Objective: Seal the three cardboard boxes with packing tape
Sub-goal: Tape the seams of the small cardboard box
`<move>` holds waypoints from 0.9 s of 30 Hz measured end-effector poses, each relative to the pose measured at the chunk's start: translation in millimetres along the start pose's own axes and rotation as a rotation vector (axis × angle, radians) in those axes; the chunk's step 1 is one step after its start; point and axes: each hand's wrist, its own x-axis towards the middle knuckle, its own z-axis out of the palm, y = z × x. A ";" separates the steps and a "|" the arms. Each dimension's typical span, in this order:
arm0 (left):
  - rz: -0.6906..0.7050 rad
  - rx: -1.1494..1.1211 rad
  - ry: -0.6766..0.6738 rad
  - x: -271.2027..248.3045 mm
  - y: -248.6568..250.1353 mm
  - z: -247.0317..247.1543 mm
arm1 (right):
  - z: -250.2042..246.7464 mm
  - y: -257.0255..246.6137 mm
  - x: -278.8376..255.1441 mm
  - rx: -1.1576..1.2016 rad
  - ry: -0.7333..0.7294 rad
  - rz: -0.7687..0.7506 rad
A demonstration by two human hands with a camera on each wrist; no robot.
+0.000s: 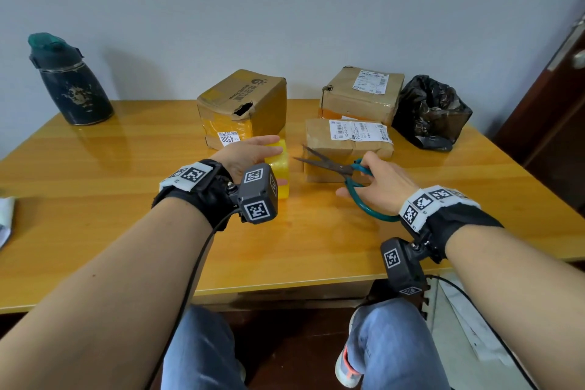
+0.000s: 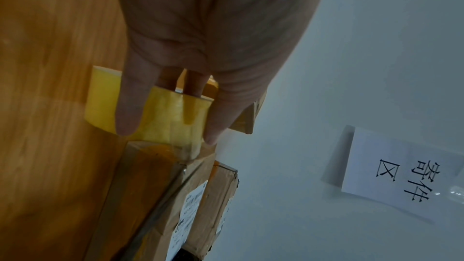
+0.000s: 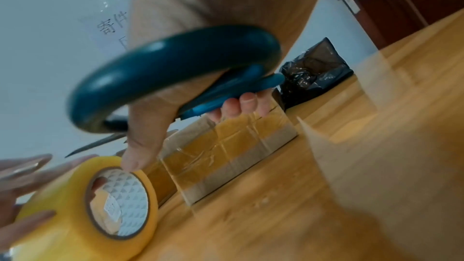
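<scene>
Left hand (image 1: 245,153) resting with straight fingers on the yellow tape roll (image 1: 281,172), standing on edge on the counter (image 1: 126,168); right hand (image 1: 378,187) gripping teal scissors (image 1: 335,168), blades apart, beside the low cardboard box (image 1: 348,149)

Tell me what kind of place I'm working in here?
Probably a small office parcel-sending corner: used cardboard boxes with shipping labels on a wooden desk, a wall sign reading "寄件区" (parcel sending area), and a tape roll.
</scene>
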 end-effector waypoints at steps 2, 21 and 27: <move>-0.003 0.002 -0.006 0.7 0.0 -0.8 | -1.0 -2.7 0.8 -0.063 0.020 -0.038; 0.042 -0.141 -0.014 7.6 -13.3 -6.4 | 4.9 -35.4 23.6 -0.443 0.228 -0.244; 0.051 -0.174 -0.031 8.7 -11.3 -6.9 | 9.0 -43.3 32.0 -0.522 0.246 -0.308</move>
